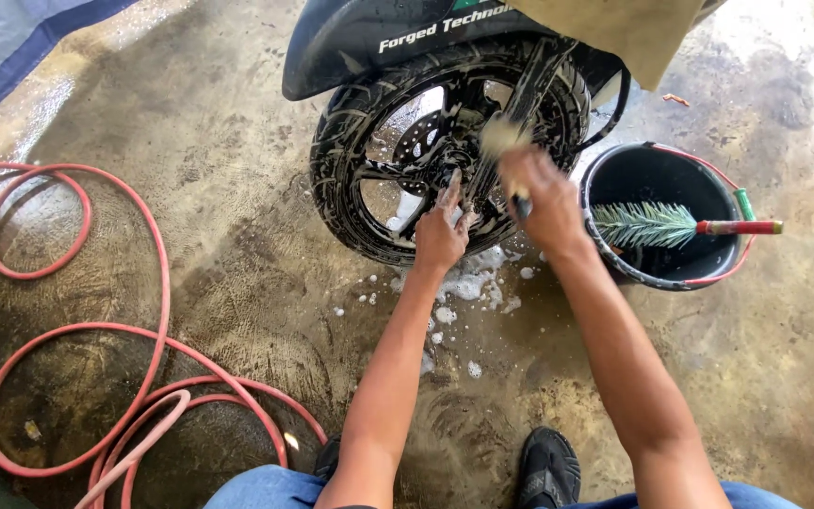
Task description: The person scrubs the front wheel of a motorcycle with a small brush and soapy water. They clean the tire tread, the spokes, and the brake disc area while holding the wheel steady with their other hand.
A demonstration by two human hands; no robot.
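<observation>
One black shoe [548,468] seen nearest, one coiled red rubber hose [96,377] laid on wet concrete, left hand [441,236] pressed open-fingered on one soapy black motorcycle wheel [445,146], right hand [544,203] clenched around one pale-bristled brush [504,137] held against it, one black plastic bucket [666,226] beside, one bottle brush [680,226] laid inside.

Coiled red hose [77,330], black bucket [614,170] holding a bristly brush [647,224].

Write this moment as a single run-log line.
left hand: resting on soapy motorcycle wheel | right hand: holding brush against wheel | black bucket: bottle brush inside | red hose: coiled on wet floor
</observation>
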